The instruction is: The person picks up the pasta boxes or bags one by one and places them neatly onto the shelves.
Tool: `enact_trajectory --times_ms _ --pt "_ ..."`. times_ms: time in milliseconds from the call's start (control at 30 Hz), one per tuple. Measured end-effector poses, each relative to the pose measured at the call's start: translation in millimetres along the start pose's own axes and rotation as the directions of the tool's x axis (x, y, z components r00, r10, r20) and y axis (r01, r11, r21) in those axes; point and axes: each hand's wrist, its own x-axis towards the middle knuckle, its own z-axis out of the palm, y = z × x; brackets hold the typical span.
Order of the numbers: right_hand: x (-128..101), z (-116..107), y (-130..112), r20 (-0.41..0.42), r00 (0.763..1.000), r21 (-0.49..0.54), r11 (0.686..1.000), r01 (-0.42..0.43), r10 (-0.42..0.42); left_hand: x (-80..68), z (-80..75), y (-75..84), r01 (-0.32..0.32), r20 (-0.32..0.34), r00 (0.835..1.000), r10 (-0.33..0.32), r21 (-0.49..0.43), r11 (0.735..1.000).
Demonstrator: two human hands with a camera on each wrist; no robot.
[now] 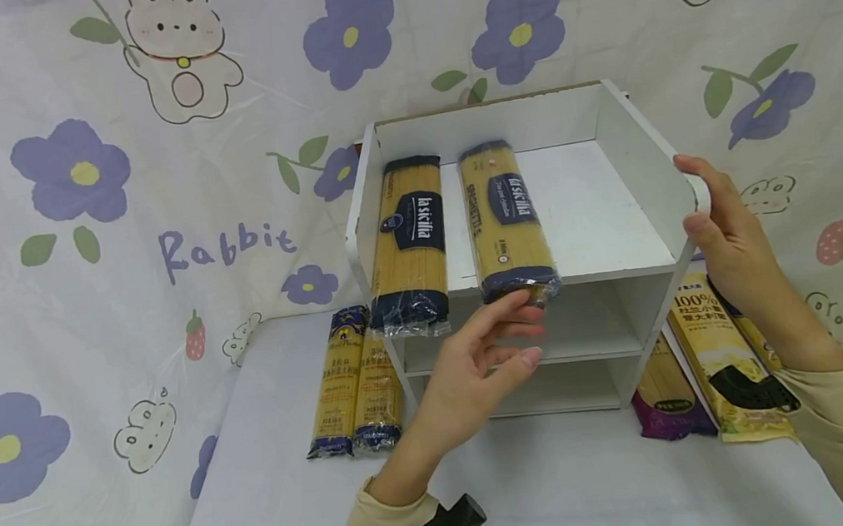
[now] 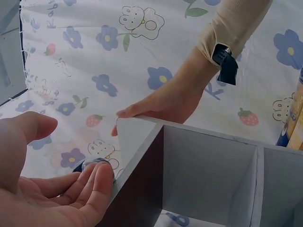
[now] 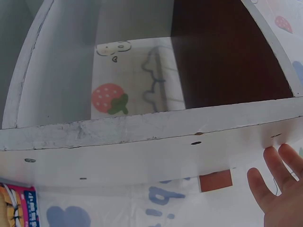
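A white wooden shelf (image 1: pixel 596 276) stands on the table, its top tray bearing two flat packs of spaghetti with dark blue ends. The left spaghetti pack (image 1: pixel 408 243) lies by the tray's left wall; the right spaghetti pack (image 1: pixel 505 214) lies slightly slanted beside it. My left hand (image 1: pixel 469 376) has its fingers at the near end of the right pack, thumb apart and below. In the left wrist view that hand's fingers bend loosely beside the shelf. My right hand (image 1: pixel 732 244) holds the shelf's right side wall at its front corner, some fingertips against the outer face.
Two yellow spaghetti packs (image 1: pixel 337 383) lean at the shelf's left side. To its right are a purple-ended pasta pack (image 1: pixel 670 396) and a yellow pasta pack (image 1: pixel 727 361). Two lower compartments open under the tray. A patterned cloth (image 1: pixel 234 187) hangs behind.
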Motion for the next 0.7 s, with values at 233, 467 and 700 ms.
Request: enact_trajectory --times_ms 233,467,700 --pt "0 0 -1 0.005 1.0 -0.007 1.0 -0.02 0.02 0.7 -2.0 -2.2 0.0 0.015 1.0 0.0 0.007 1.0" --pt "1 -1 2 0.006 1.0 0.0 1.0 0.002 -0.002 -3.8 -3.2 2.7 -0.081 0.056 0.995 0.079 0.035 0.996" --pt "2 -2 5 0.01 1.0 0.028 0.999 0.026 -0.027 -16.1 -12.4 26.2 -0.201 0.131 0.973 0.192 0.061 0.978"
